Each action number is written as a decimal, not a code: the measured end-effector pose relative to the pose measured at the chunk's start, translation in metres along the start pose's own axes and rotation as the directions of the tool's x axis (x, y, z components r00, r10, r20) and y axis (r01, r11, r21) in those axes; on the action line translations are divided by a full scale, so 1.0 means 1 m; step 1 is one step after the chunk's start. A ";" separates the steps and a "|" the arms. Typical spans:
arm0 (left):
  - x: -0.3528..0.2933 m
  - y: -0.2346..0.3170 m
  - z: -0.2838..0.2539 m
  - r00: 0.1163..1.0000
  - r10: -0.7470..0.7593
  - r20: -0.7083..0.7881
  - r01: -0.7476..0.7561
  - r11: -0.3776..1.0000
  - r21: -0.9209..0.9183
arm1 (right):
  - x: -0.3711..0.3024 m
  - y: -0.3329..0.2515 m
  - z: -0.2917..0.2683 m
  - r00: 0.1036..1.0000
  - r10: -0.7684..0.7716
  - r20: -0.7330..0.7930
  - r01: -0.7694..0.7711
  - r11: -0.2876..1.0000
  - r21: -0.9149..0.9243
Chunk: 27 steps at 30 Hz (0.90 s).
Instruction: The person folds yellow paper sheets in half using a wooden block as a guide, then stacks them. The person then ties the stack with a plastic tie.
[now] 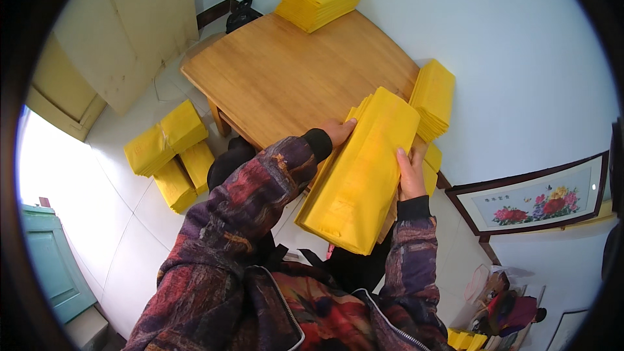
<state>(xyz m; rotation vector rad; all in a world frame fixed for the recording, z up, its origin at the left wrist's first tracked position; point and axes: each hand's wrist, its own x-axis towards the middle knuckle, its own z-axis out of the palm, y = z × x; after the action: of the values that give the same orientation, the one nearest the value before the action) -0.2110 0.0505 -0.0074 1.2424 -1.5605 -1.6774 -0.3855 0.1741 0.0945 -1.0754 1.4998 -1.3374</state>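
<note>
Left hand (337,132) and right hand (411,174) both in grip, clamped on opposite sides of the yellow bundle (364,172). Bundle's tilted at counter's (292,68) near-right edge. Second yellow stack (320,1) sits far side.

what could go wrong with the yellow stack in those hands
The held stack might fan out or slip: the left hand and right hand hold its long sides, and no tie shows around it. Swung right, it could also knock the stack by the wall, which stands close.
</note>
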 end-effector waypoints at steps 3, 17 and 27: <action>-0.012 0.017 -0.007 0.998 -0.059 0.032 0.057 0.995 0.078 | -0.003 0.014 -0.006 0.952 0.252 0.173 -0.294 0.908 0.297; -0.096 0.045 0.015 0.931 0.355 0.085 -0.320 0.906 -0.279 | -0.031 0.001 -0.006 0.932 0.357 0.064 -0.359 0.882 0.306; -0.113 0.049 0.017 0.925 0.359 0.126 -0.261 0.840 -0.476 | -0.045 -0.006 0.002 0.970 0.244 -0.014 -0.226 0.916 0.332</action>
<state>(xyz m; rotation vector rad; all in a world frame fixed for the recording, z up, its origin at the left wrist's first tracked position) -0.1865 0.1456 0.0685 0.5507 -1.2887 -1.8505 -0.3699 0.2166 0.1022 -0.6295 1.3363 -1.3921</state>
